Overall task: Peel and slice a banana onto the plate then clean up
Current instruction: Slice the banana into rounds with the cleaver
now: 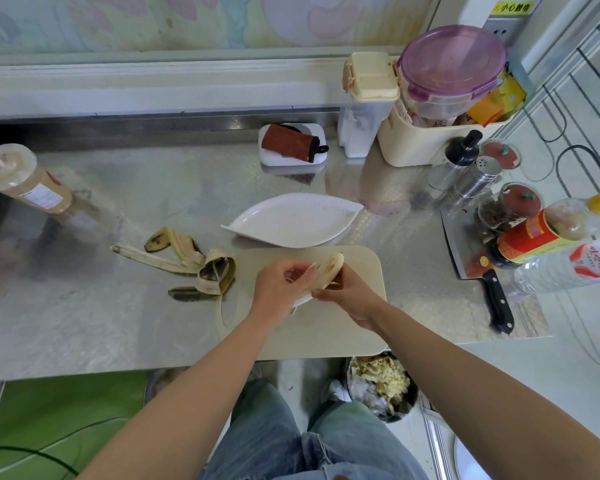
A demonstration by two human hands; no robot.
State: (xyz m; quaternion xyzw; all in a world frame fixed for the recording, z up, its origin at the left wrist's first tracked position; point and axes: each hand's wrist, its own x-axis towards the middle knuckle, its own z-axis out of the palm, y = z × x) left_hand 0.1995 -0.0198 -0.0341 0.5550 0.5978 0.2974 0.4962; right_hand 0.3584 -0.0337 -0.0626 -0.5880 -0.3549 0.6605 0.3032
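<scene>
A peeled banana (330,267) is held in both hands just above the beige cutting board (347,330), tip pointed up and away toward the plate. The right hand (352,296) is wrapped around the lower half of the fruit, fingers curled under it. The left hand (280,289) is curled too, fingertips pinched against the banana's left side (whether a loose strand is caught between them cannot be told). No slices are seen on the board.

The white leaf-shaped plate (297,221) is set on the steel counter (125,320) just beyond the board, its near rim overlapped by the board's far edge. The banana peel (191,263), blackened in spots, is spread open on the counter just left of the board, one strip touching the board's left edge.

A cleaver (478,263) with a black handle is laid flat well to the right of the board, beside a cluster of bottles and spice jars. A capped drink cup (20,180) with a straw is at the far left. A waste bin (381,386) with scraps is seen on the floor below the counter's edge.
</scene>
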